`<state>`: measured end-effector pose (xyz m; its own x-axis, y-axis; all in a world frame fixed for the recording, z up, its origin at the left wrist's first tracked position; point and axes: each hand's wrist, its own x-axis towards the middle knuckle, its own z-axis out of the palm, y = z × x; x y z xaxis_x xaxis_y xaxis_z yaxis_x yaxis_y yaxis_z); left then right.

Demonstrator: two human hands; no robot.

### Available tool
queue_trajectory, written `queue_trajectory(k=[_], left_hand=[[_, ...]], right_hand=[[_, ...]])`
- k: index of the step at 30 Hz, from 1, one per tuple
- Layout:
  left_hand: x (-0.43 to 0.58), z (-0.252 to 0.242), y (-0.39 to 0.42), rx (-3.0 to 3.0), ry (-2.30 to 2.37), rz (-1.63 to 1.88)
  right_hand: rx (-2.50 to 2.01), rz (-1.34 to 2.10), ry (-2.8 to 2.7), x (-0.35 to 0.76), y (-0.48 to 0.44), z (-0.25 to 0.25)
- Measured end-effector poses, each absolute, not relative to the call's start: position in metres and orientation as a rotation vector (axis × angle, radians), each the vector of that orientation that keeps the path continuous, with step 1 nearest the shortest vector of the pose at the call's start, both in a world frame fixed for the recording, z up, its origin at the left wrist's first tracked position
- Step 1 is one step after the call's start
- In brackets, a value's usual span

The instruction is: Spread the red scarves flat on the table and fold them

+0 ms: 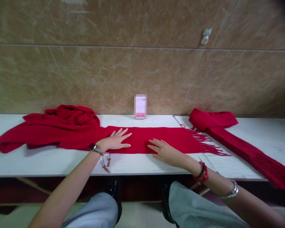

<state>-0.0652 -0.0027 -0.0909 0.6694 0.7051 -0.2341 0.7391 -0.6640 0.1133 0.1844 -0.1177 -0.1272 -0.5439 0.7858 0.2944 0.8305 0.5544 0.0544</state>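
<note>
A red fringed scarf (173,139) lies along the white table, its right part flat and its fringe spread to the right. Toward the left the red cloth (71,123) is bunched in a loose heap. My left hand (114,141) rests on the flat part with its fingers spread. Farther right, my right hand (166,152) is over the scarf's near edge, fingers stretched out and holding nothing; whether its palm touches the cloth I cannot tell. A second red scarf (237,142), folded into a narrow strip, lies at the right and hangs past the table's front edge.
A phone-like thing (140,107), its screen blurred, stands upright against the tiled wall (97,76) behind the table (61,163). A small white fixture (206,36) is on the wall. My legs are below the table's front edge.
</note>
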Motion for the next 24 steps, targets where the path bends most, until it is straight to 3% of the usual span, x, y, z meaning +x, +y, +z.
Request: queue_trajectory(k=[7,16,24], left_hand=[[-0.018,-0.077,0.006,2.584,1.216,-0.527],[0.068,-0.069,0.051,2.797,0.916,-0.162],[0.091,-0.08,0.091,2.652,0.985,-0.145]], right_hand=[[-1.611,-0.484,-2.543,0.205,-0.144,-0.116],[-1.637,-0.461,-2.6,0.195,-0.148,-0.102],[-1.64,-0.519,-2.517,0.19,-0.138,-0.111]])
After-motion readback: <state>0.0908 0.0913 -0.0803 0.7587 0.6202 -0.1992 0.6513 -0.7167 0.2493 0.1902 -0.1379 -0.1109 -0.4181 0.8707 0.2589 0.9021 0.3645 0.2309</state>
